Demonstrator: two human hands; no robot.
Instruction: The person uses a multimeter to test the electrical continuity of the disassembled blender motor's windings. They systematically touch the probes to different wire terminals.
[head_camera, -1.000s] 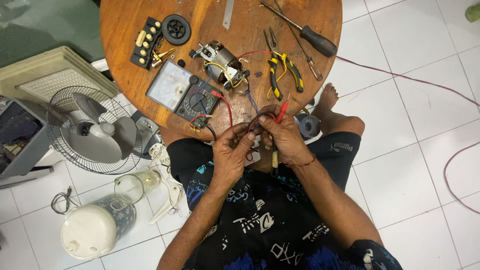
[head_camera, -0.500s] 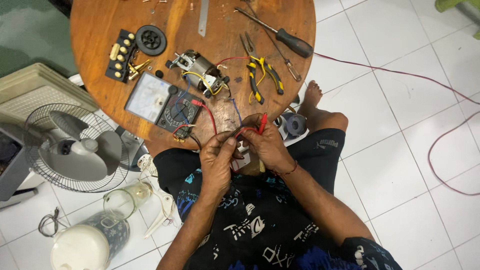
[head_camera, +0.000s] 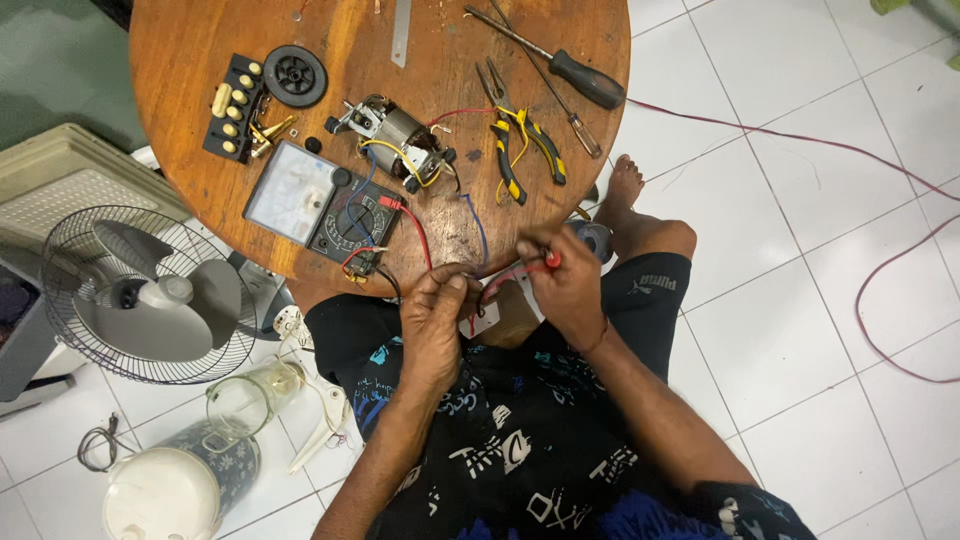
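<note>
The person sits at a round wooden tabletop (head_camera: 200, 60), both hands meeting just off its near edge, above the lap. The right hand (head_camera: 568, 290) is closed on a red probe (head_camera: 551, 259), pinched between thumb and fingers with its tip aimed left. The left hand (head_camera: 435, 315) is closed too, thumb pressed down on thin wires (head_camera: 470, 270) gathered at its fingertips; a blue wire (head_camera: 478, 222) and a red one run up from there to the small motor (head_camera: 398, 140) lying mid-tabletop. The meter (head_camera: 325, 205) lies just left of the motor, its leads curling toward the hands.

This looks like the testing step: a motor lead pinned by the left hand, the probe being brought to it. The probe tip and the wire end seem close, but whether they touch cannot be told. The next move seems to call for a steady left pinch that leaves bare wire exposed, a small closing motion of the right hand, and a glance at the meter.

Pliers (head_camera: 520, 140) and two screwdrivers (head_camera: 570, 75) lie untouched on the tabletop's right side.
</note>
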